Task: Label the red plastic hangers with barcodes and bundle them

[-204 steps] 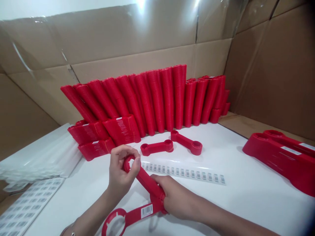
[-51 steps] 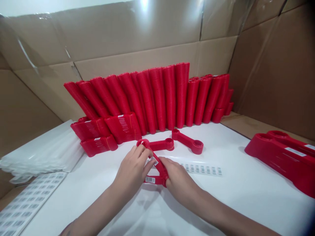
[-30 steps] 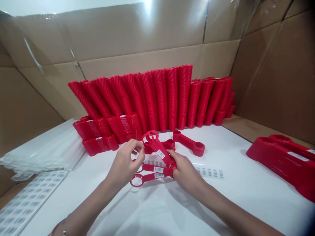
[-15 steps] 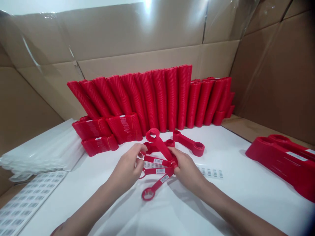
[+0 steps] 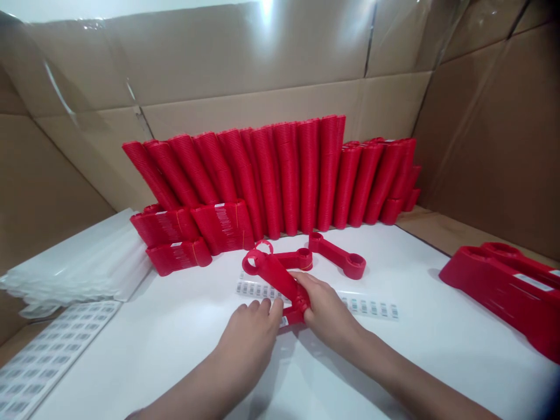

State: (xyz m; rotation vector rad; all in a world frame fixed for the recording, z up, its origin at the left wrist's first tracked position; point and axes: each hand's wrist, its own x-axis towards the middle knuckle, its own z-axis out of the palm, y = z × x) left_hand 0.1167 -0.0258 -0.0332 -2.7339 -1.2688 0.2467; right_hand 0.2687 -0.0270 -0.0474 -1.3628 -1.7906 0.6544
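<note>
My right hand is wrapped around one end of a small bundle of red plastic ring-ended bars. The upper bars slant away to the far left, their ring ends raised over the table. My left hand has its fingers curled over the lower bars of that bundle, hiding most of them. Part of a white label shows beside its fingertips. Just beyond the bundle lie a short stack of the same bars and another one. Underneath is a barcode sticker strip on the white table.
Tall stacks of red bars line the cardboard wall at the back. Banded bundles stand at left, near clear plastic bags and a sticker sheet. More red stacks lie at right.
The fanned-out labelled bars have been swung together, and my left hand has come down and closed over them. The upper bars now tilt further left. My right hand keeps its hold.
</note>
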